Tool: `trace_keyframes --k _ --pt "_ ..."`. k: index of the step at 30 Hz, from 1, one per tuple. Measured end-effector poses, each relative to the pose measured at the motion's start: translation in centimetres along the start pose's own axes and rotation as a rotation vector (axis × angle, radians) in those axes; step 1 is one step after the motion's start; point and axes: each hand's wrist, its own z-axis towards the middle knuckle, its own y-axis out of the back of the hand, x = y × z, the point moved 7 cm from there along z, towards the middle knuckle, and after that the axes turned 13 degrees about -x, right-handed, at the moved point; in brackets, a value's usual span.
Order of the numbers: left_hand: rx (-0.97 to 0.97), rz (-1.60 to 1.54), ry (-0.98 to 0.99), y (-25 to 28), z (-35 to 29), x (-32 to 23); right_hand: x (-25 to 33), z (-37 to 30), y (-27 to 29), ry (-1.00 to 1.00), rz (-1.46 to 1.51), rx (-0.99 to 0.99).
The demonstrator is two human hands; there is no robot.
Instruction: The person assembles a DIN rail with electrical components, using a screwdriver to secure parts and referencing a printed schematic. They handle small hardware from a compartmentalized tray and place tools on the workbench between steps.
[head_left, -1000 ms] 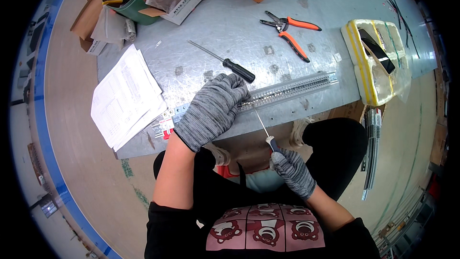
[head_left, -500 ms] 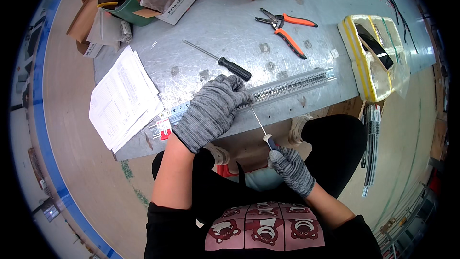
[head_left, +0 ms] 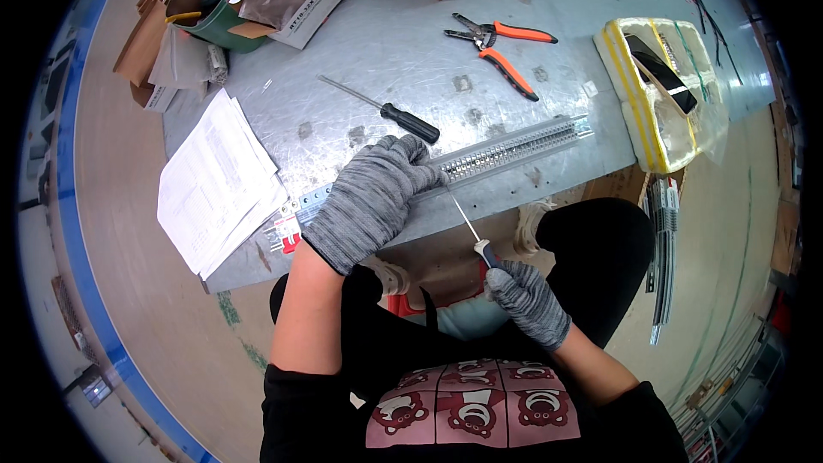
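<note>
Head view: terminal strip [head_left: 507, 153], probably stiff, best edge-held; under left hand [head_left: 373, 197], pinch unclear; screwdriver [head_left: 486, 251] clasped in right hand [head_left: 530, 304].

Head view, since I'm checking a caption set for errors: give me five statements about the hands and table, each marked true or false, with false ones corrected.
1. The right hand grips a thin-shafted screwdriver. True.
2. The orange-handled pliers lie on the papers. False: the orange-handled pliers lie on the metal table.
3. The left hand is at the long metal strip. True.
4. The phone lies on the floor. False: the phone rests on the white foam box.
5. A black-handled screwdriver lies on the table. True.
</note>
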Motion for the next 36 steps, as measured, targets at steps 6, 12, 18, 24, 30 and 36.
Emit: trace_keyframes --k 6,12,18,24,30,36 --pt "0.010 -0.002 -0.022 -0.6 1.1 -0.7 0.8 0.0 1.6 -0.030 -0.021 -0.036" --pt "-0.046 -0.025 -0.037 0.0 0.4 -0.3 0.3 0.4 1.1 -0.042 0.014 -0.058" --pt "-0.102 -0.047 -0.055 -0.5 1.3 -0.7 -0.2 0.5 1.4 -0.008 -0.062 -0.051" --pt "-0.017 -0.022 -0.044 -1.2 2.0 -1.3 0.0 0.5 1.2 -0.028 -0.014 -0.031" --pt "-0.016 0.006 -0.081 -1.6 2.0 -1.3 0.1 0.6 1.2 -0.031 0.009 -0.024" --pt "0.011 0.066 -0.075 -1.2 2.2 -1.9 0.4 0.4 1.2 0.007 0.056 -0.048"
